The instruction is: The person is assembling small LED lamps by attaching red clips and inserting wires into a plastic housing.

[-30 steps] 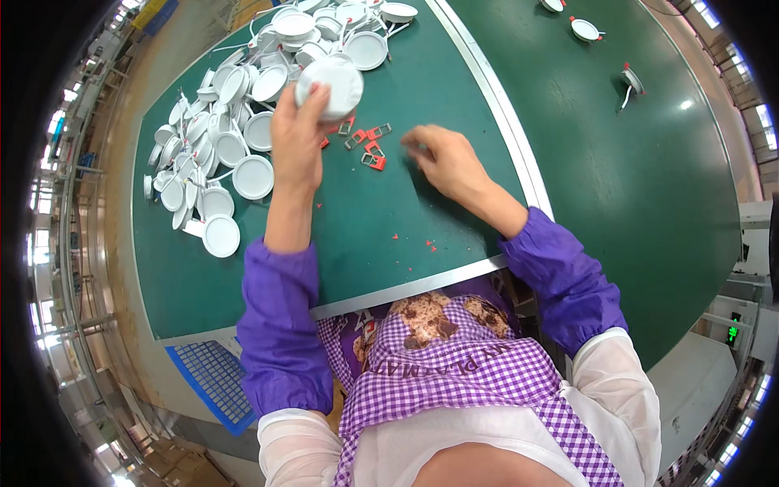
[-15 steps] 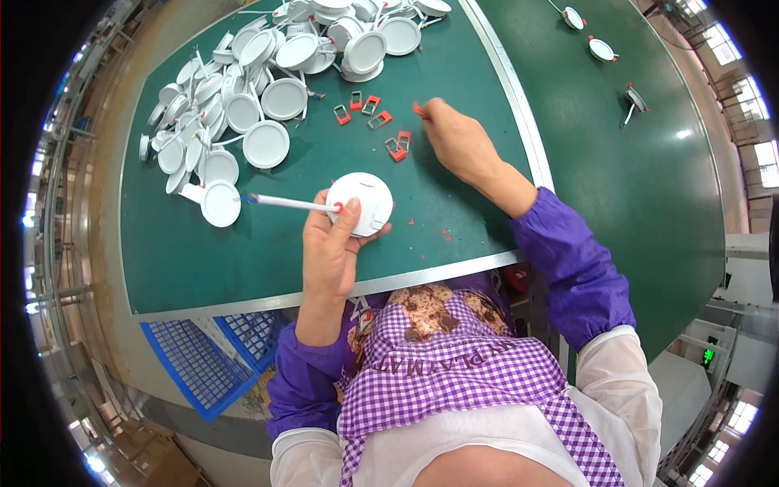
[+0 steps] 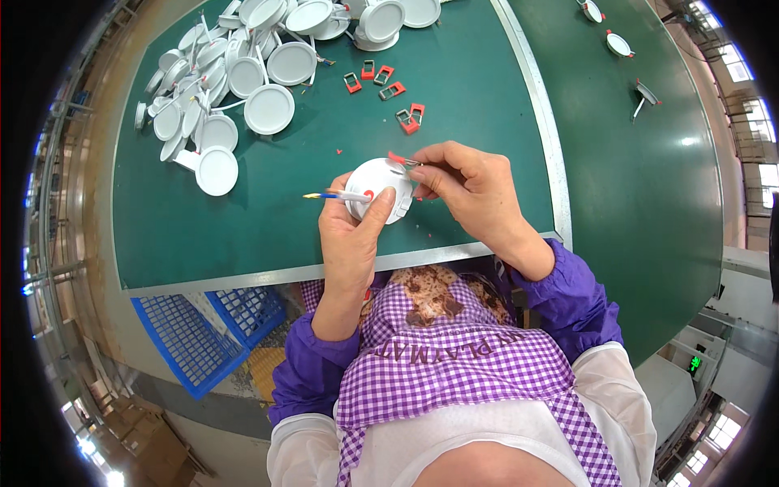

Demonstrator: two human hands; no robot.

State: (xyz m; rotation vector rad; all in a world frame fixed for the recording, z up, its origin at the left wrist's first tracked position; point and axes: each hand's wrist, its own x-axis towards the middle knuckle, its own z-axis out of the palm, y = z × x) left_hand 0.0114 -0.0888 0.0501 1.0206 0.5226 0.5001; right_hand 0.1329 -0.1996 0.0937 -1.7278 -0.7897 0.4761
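Resting in the left hand (image 3: 349, 233), a white lamp (image 3: 376, 174) is pinched between thumb and fingers. Just beside its one o'clock edge, a red clip (image 3: 397, 157) is pinched by the right hand (image 3: 480, 185). The lamp is probably light, stiff and slippery, best gripped by the rim, clear of the cable (image 3: 350, 196) at nine o'clock. Loose clips (image 3: 411, 127) are scattered at twelve, more lamps (image 3: 269, 109) heaped at ten.

Right hand (image 3: 477, 188) has brought red clip (image 3: 397, 157) to rim of white disc (image 3: 389, 180); disc shifted from pile (image 3: 246, 77) toward near edge of counter (image 3: 268, 219).
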